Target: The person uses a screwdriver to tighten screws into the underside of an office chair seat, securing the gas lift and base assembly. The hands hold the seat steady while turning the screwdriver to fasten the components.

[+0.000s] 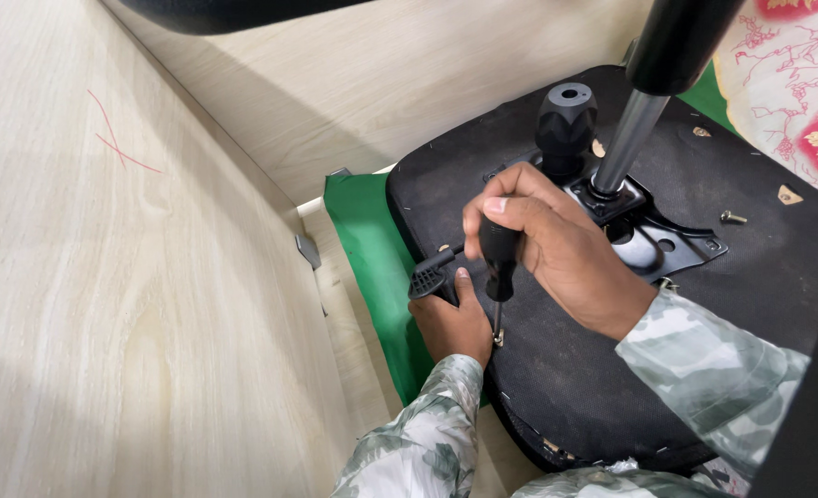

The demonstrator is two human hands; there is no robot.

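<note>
Camouflage sleeves (704, 364) lead in. The right hand (556, 244), fingers clamped on a black screwdriver (499, 263), drives it into the upturned chair seat (612, 369); the left hand (450, 323) grips the seat's edge, over green cloth (367, 249) between pale wooden panels (132, 304).

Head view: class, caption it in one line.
Right hand drives screwdriver into upturned chair seat; left hand steadies.

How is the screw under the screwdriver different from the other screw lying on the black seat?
The screw under the screwdriver stands at the tool's tip near the seat's edge, beside the left hand; the loose screw lies on its side, far from both hands. The right hand works on the first; nothing touches the second. Both look small and metallic.
</note>
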